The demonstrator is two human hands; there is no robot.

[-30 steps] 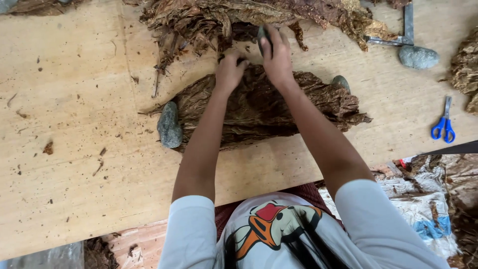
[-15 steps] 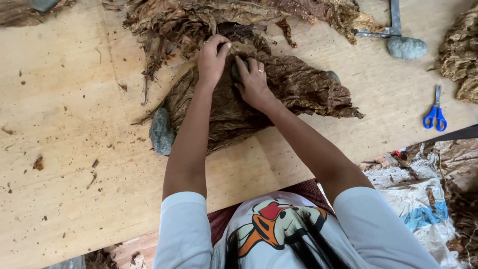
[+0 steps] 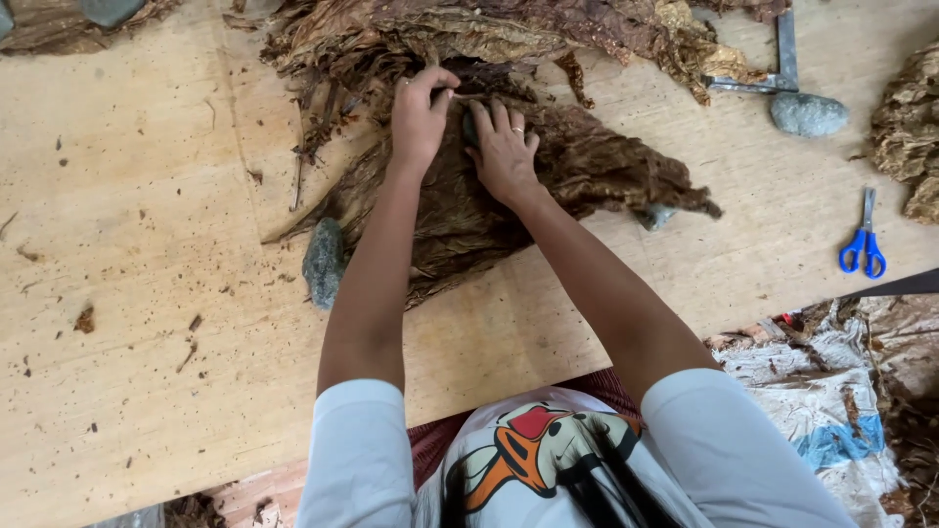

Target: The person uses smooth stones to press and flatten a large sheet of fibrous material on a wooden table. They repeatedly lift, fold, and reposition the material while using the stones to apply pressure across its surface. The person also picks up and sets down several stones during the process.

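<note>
- Since the earlier frames both hands have been drawn back from the far heap onto the middle of the leaf stack; the left hand (image 3: 421, 112) has gone from reaching to pinching.
- Left hand: thumb and forefinger closed narrow on a leaf edge or stem at the far side of the stack (image 3: 489, 200); what exactly is pinched cannot be told.
- Right hand (image 3: 504, 152): laid flat, fingers spread, holding nothing, pressed on the stack just beside the left.
- Stack lies mid-table (image 3: 147, 293), weighted by a grey stone (image 3: 324, 262) at its left end and a second stone (image 3: 653, 216) half buried at its right.
- Step judged as a leaf being spread or stripped: the flat palm is best kept firm while the pinch is pulled slowly along the vein, since dry leaf is likely to tear.
- Behind: loose leaf heap (image 3: 509, 34), touching the stack. Well apart on the right: another stone (image 3: 808, 113), metal tool (image 3: 773, 68), blue scissors (image 3: 863, 244).
- Hidden: the pinched piece, leaf layers under the palms; heap and right-hand leaf pile cut off by the frame.
</note>
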